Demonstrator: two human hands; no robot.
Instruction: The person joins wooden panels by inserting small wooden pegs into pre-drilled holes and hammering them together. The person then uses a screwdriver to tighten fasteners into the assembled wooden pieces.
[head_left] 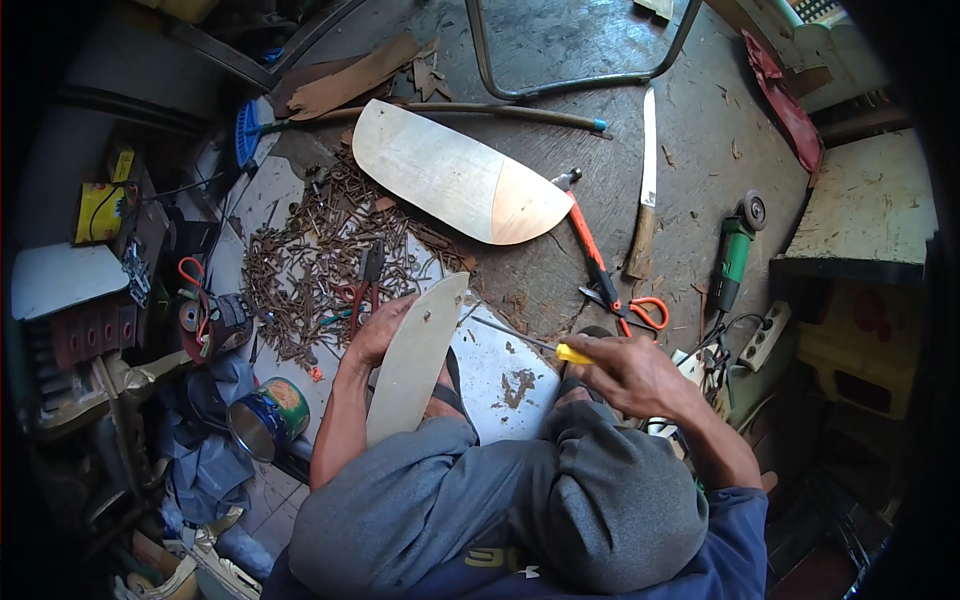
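Note:
My left hand (pixel 378 332) is closed around the left edge of a pale board with a curved outline (pixel 412 365), held tilted up by my left leg. Dark marks or small holes show near the board's upper end. Between the thumb and fingers of my right hand (pixel 640 378) is the yellow handle of a screwdriver (pixel 574 354). Its thin shaft points left, the tip near the board's right side; whether it touches cannot be made out. Red-handled pliers (pixel 368 283) lie just beyond my left hand, on a heap of rusty screws or nails (pixel 300 250).
A larger curved board (pixel 430 165) lies ahead. To its right are a hammer (pixel 584 232), orange-handled scissors (pixel 648 312), a long blade with a wooden handle (pixel 645 190) and a green angle grinder (pixel 735 250). A tin can (pixel 270 418) stands left; a metal frame (pixel 560 92) is farther off.

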